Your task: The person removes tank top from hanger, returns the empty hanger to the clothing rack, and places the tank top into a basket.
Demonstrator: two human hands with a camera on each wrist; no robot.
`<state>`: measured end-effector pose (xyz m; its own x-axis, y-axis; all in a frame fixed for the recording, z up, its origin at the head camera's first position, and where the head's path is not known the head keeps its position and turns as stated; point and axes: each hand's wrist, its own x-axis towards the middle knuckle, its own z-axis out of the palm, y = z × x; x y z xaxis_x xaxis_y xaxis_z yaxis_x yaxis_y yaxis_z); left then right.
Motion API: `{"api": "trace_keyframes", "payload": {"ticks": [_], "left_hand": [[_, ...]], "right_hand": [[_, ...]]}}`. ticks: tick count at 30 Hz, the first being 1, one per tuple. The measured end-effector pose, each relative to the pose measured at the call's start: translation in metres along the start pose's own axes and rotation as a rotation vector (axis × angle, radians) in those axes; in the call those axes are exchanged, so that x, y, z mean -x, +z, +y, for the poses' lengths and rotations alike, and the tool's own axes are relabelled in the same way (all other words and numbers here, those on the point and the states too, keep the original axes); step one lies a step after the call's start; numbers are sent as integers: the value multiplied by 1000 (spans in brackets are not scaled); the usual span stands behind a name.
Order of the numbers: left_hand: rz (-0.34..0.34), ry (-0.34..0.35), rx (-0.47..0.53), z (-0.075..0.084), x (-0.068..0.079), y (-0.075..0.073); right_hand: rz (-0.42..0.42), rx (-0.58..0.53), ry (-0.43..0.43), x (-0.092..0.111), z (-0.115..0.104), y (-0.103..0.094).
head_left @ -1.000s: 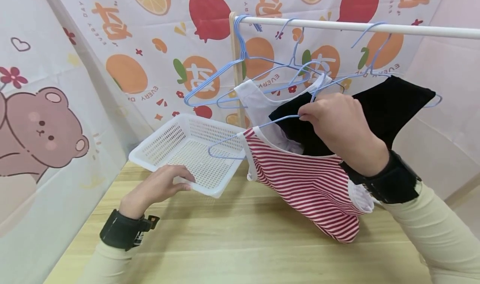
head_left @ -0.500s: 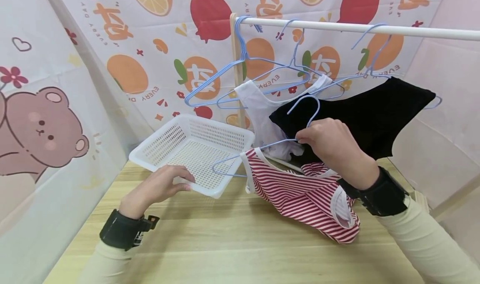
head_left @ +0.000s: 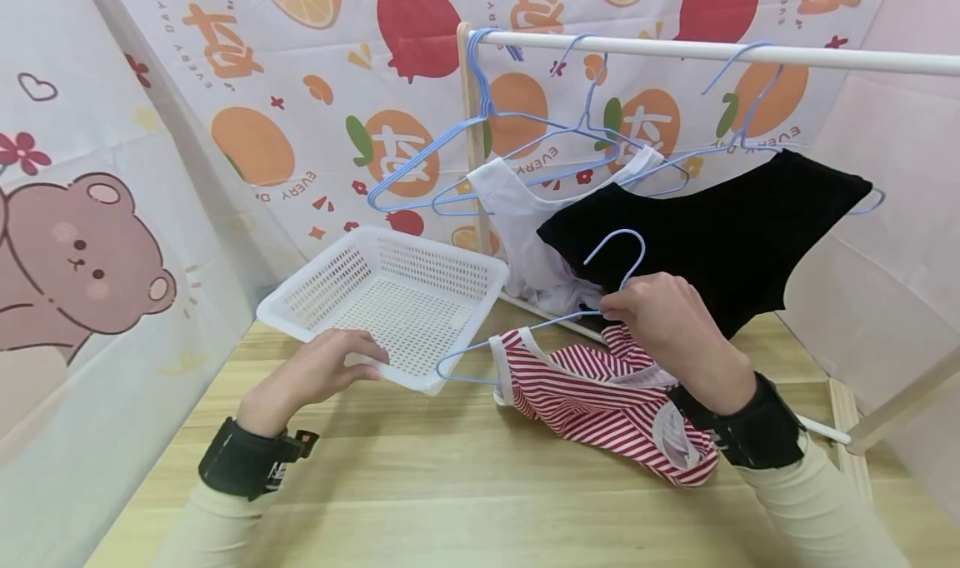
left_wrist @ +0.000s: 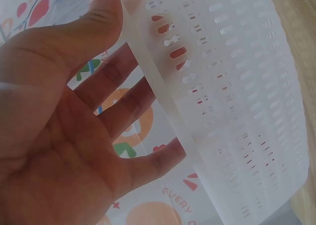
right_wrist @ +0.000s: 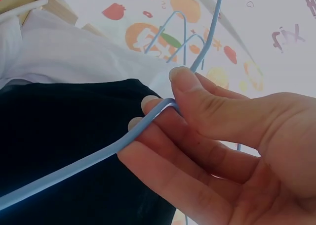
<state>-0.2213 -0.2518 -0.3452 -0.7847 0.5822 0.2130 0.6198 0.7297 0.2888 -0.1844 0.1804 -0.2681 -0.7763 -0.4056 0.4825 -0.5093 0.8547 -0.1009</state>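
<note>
Pinching a blue hanger right of centre in the head view with the right hand, thumb against curled fingers at the bend below the hook, as also seen in the middle of the right wrist view. Rising just above that hand, the free hook, in front of a black top. On the hanger's left arm, by one strap, a red-and-white striped top, lying crumpled below and right of centre, with its lower part down on the wooden table; hidden behind the hand, the other shoulder, so impossible to tell whether hooked on. Gripping the near rim of a white basket, left of centre, with the left hand, thumb at the rim and fingers behind the wall in the left wrist view. Across the upper right, a white rail, bearing bare blue hangers at its left end, then a white top, partly covered by the black one. Behind everything, a fruit-printed curtain.
</note>
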Motion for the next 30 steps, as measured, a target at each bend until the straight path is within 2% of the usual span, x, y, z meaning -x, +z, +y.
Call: {"api": "trace_keyframes", "payload": {"ticks": [9,16,22,30], "left_hand": [[-12,-12,7,0,-1,-1],[-28,-27,23,0,-1,-1],[-45,-41,45,-2,0,0],[-29,-2,39,-4,-3,-1]], "right_hand": [[-1,-4,23,8,0,5],[50,2,4,14,0,4],[12,-25,40,21,1,4],[25,-40,49,23,6,2]]}}
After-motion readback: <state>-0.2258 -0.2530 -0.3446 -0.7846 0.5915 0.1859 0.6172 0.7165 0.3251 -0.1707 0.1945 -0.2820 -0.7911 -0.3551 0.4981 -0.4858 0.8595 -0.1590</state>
